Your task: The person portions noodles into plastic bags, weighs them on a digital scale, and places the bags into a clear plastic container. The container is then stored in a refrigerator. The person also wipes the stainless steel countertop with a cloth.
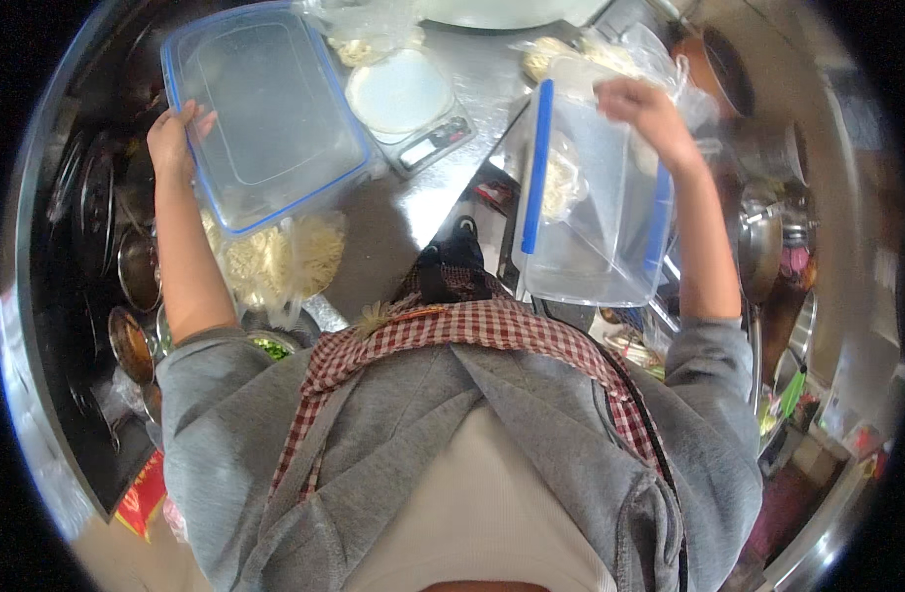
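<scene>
At the upper left, my left hand [175,137] grips the outer edge of a large translucent plastic lid [267,111] with a blue rim. My right hand [630,103] is at the far end of a clear plastic box [593,251] with blue side clips. Its fingers are curled and blurred, so I cannot tell whether it holds anything. A pale bundle of noodles [560,181] shows in the box, near its left side. Between lid and box stands a kitchen scale [430,144] with a round white plate [401,90] on it.
Bags of noodles [275,259] lie on the steel counter [375,251] below the lid. More bagged noodles [549,55] sit behind the box. A pot with chopped greens [273,346] is by my left elbow. Metal bowls [138,270] line the left side; a brown pot [711,70] stands at the upper right.
</scene>
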Tool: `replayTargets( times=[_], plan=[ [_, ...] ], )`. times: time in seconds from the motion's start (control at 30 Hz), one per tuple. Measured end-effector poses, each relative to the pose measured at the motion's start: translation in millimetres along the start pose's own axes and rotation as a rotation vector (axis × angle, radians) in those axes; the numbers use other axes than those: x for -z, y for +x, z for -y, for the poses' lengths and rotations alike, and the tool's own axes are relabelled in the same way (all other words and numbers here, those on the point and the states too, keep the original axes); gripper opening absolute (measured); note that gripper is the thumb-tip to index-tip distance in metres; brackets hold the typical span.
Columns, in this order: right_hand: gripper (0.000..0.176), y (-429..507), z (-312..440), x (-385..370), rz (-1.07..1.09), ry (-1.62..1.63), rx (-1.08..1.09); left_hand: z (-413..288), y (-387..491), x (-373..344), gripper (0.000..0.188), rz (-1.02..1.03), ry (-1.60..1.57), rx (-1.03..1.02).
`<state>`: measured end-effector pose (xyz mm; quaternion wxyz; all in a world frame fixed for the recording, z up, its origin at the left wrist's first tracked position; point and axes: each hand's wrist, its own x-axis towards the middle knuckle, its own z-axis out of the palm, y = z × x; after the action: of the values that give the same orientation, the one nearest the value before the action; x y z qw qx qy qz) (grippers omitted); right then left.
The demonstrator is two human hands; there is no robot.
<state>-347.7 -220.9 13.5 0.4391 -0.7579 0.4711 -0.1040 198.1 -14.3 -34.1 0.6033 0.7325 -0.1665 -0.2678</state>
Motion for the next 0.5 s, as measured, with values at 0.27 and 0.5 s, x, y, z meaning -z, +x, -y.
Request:
replayTargets(
  times=[0.27,0.5],
  plan=[
    [0.032,-94.7,-49.5,-52.7,-0.070,-0.082,-0.195,-31.3,-24.2,-20.1,0.025,0.060,0.132,-0.091],
    [0.033,-86.8,-14.8,-64.4,-0.157,-0.075,0.027,-107.5,-137.4,98.9,0.024,-0.202,0.059,-0.527]
  ],
)
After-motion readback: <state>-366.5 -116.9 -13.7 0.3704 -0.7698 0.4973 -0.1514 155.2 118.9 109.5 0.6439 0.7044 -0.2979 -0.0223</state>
